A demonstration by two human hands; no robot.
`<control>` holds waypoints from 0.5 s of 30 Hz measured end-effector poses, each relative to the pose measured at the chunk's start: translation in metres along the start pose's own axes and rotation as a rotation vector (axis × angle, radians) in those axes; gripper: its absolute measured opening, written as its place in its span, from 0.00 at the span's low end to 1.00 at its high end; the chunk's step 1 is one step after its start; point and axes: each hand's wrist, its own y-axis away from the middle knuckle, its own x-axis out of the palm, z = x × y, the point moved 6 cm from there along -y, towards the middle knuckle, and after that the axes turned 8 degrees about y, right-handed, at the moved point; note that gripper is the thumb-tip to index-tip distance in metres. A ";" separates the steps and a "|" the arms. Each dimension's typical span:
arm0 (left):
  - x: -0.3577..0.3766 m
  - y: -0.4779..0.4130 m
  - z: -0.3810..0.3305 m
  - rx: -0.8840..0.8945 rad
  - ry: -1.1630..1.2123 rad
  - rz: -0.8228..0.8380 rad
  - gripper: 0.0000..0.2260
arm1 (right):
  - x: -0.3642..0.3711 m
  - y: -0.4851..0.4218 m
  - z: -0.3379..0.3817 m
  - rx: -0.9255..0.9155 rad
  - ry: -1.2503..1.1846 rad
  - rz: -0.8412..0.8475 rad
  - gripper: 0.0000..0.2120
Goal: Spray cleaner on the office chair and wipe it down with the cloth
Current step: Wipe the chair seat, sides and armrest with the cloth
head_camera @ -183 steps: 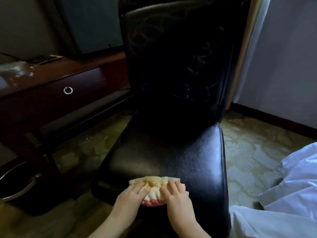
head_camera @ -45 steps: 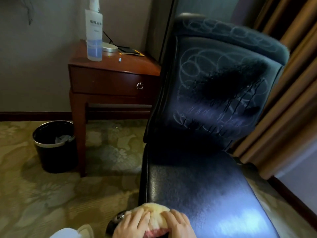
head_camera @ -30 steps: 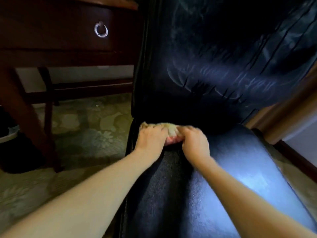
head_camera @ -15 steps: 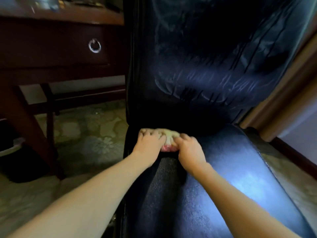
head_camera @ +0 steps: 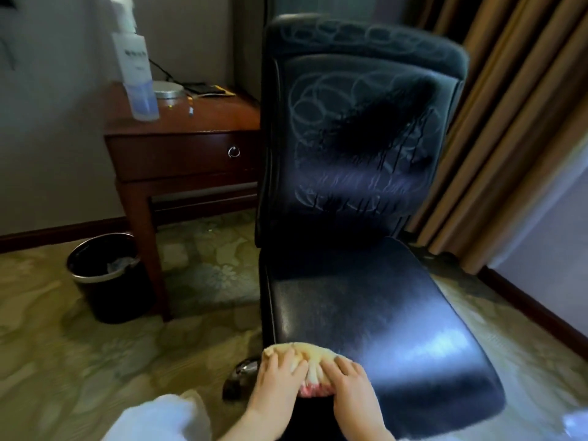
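A black leather office chair [head_camera: 366,297] fills the middle of the view, its backrest streaked with circular wipe marks and drips. A bunched yellow cloth [head_camera: 313,358] with a pink edge lies on the front left edge of the seat. My left hand [head_camera: 280,381] and my right hand [head_camera: 354,388] both press down on the cloth, fingers spread over it. The spray bottle [head_camera: 135,65] of cleaner stands upright on the wooden side table [head_camera: 181,144], left of the chair and away from both hands.
A black waste bin [head_camera: 106,275] stands on the patterned carpet beside the table leg. Brown curtains [head_camera: 515,122] hang right of the chair. A round metal object and a dark flat item lie on the table behind the bottle. White fabric shows at the bottom edge.
Both hands have drawn the cloth from the back of the seat, near the backrest, to the seat's front left edge. The view has pulled back and up.
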 end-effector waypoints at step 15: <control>0.064 0.067 -0.074 -0.004 0.246 -0.066 0.18 | -0.019 0.088 -0.048 0.002 0.080 0.098 0.16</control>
